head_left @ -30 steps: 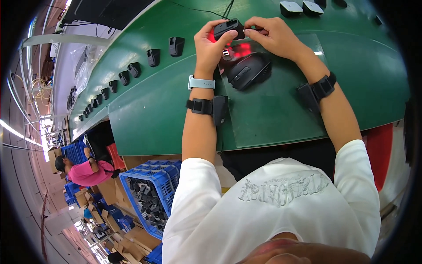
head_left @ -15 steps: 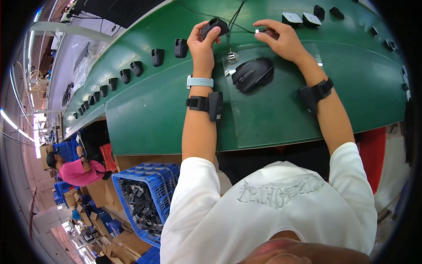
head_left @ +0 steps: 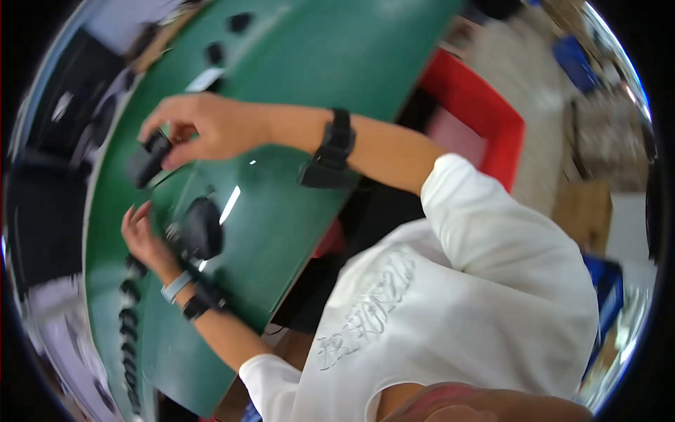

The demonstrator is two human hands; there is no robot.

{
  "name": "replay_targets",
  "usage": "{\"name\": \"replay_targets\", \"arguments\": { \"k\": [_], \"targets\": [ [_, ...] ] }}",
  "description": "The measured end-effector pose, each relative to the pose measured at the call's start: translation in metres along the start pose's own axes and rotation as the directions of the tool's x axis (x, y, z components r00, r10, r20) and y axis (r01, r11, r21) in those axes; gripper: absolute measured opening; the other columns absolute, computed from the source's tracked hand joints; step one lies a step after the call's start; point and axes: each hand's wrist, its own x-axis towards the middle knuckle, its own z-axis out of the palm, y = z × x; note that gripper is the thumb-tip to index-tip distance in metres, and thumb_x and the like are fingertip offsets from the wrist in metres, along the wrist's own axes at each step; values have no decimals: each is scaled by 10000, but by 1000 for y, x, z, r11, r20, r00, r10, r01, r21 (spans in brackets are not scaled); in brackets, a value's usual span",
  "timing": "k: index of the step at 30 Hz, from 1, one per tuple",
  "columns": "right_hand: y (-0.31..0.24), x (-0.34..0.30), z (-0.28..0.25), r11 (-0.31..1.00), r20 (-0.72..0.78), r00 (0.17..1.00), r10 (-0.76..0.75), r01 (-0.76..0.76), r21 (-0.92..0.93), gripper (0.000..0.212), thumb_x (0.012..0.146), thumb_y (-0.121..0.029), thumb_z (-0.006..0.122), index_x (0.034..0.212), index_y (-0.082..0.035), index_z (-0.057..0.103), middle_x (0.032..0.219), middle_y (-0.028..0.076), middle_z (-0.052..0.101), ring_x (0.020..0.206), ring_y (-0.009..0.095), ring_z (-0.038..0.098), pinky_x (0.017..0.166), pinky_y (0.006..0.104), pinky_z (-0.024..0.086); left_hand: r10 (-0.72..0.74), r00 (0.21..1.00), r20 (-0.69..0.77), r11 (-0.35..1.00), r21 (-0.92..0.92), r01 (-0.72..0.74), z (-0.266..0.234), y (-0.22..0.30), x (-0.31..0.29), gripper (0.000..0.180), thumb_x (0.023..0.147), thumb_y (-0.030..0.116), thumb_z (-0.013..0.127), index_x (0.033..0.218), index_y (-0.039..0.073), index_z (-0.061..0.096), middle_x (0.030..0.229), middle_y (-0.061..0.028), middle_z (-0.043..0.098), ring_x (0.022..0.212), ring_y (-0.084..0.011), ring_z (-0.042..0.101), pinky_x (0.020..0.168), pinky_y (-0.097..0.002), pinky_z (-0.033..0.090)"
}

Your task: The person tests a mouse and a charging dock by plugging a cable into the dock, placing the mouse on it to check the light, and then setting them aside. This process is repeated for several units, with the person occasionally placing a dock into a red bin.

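A small black part (head_left: 148, 160) is pinched in the fingers of the right hand (head_left: 204, 126) above the green bench (head_left: 330, 63); its long axis appears to slant from upper right to lower left. The left hand (head_left: 144, 243) lies open beside a black mouse (head_left: 200, 228). A handling step seems in hand; steady placement is called for.

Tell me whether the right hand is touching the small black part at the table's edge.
Touching. The head view shows the right hand with thumb and fingers pinched around the small black part; no gap shows between them, despite the motion blur.
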Motion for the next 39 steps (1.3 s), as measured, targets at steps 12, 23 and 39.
{"name": "replay_targets", "arguments": {
  "k": [12,23,39],
  "targets": [
    [-147,-341,-270,749,-523,552,649,-346,565,236,1027,-289,568,1207,-163,482,1214,128,606,807,130,559,565,225,423,-215,972,91,924,-304,232,-31,-62,8,343,1098,247,482,1278,-19,604,1156,-130,665,1096,-231,631,1010,-376,491],
    [45,-592,-289,76,-392,281,876,-883,-464,447,784,-241,799,1108,4,610,1015,232,699,959,371,700,838,435,549,-335,931,143,850,-381,364,-35,-54,15,441,1114,349,424,1282,-20,598,1124,-134,649,1083,-252,596,1006,-382,449],
    [95,-656,-284,127,-474,292,831,-928,-350,679,762,-53,741,1390,40,502,1293,287,613,1221,432,600,1047,437,503,-424,906,-9,869,-284,404,-39,-58,12,402,1091,317,484,1247,-24,627,1076,-126,656,1009,-244,619,931,-373,493]
  ]
}}
